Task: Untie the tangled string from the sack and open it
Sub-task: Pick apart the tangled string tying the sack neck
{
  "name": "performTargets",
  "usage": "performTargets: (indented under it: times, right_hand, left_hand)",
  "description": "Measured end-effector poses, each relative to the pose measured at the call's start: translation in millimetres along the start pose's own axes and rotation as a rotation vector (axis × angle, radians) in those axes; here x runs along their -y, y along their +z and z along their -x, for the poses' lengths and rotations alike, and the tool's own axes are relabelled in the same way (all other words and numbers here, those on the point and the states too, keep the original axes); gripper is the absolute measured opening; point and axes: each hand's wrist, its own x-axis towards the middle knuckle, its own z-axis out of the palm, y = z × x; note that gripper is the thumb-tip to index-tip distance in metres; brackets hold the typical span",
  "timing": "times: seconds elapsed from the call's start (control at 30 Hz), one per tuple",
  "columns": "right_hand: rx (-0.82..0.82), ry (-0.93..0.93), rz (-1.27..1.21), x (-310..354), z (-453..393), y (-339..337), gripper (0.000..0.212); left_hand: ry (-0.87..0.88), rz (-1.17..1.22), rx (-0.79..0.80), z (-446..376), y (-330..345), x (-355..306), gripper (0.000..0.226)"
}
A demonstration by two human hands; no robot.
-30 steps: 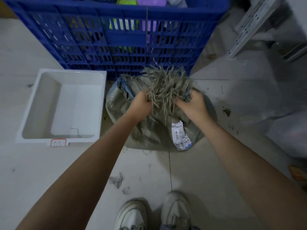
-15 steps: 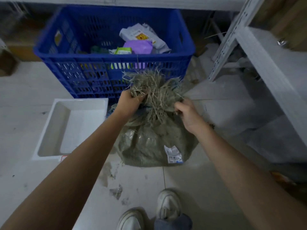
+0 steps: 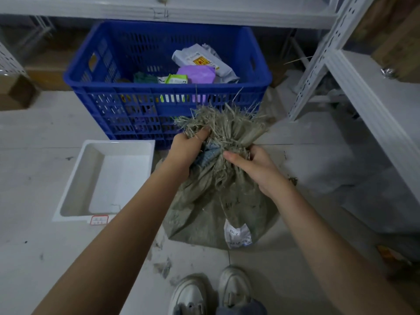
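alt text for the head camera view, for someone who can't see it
Both hands, left hand and right hand, grip the frayed, bunched neck of a grey-green sack standing on the floor. Behind it sits a blue crate of packets, a white tray to its left.

a large blue slatted plastic crate (image 3: 141, 105) stands on the pale tiled floor (image 3: 41, 246) at the far middle. inside it lie a grey plastic mailer bag with a yellow label (image 3: 200, 61), a purple soft packet (image 3: 196, 74), a green-and-white small pack (image 3: 176, 79) and a dark green bundle (image 3: 143, 78). just near and left of the crate sits a white rectangular plastic tray (image 3: 75, 185) with a red-bordered sticker (image 3: 99, 219) on its near rim. white perforated metal shelving (image 3: 354, 92) runs along the right and far sides. two white sneakers (image 3: 191, 296) show at the near edge. brown cardboard boxes (image 3: 16, 92) sit at the far left.
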Motion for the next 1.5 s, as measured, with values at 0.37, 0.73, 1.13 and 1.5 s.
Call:
performTargets:
  times: [0.37,0.73,1.13,1.5]
  right_hand:
    - [-0.218,-0.173,0.002,4.5,-3.0,8.8,0.034]
    - [-0.121,-0.257,0.038,9.3,2.7,16.7,0.028]
    - [-0.207,-0.238,-0.015,20.9,-6.7,-0.7,0.019]
    - [-0.216,-0.300,0.055,35.5,4.3,-9.3,0.030]
  left_hand:
    - [0.784,-0.258,-0.570,31.1,-40.8,5.3,0.014]
    - [0.306,-0.147,0.116,34.1,-4.0,17.5,0.028]
    - [0.313,0.132,-0.033,32.5,4.5,1.8,0.033]
    - [0.391,0.084,-0.081,34.0,7.4,-1.8,0.034]
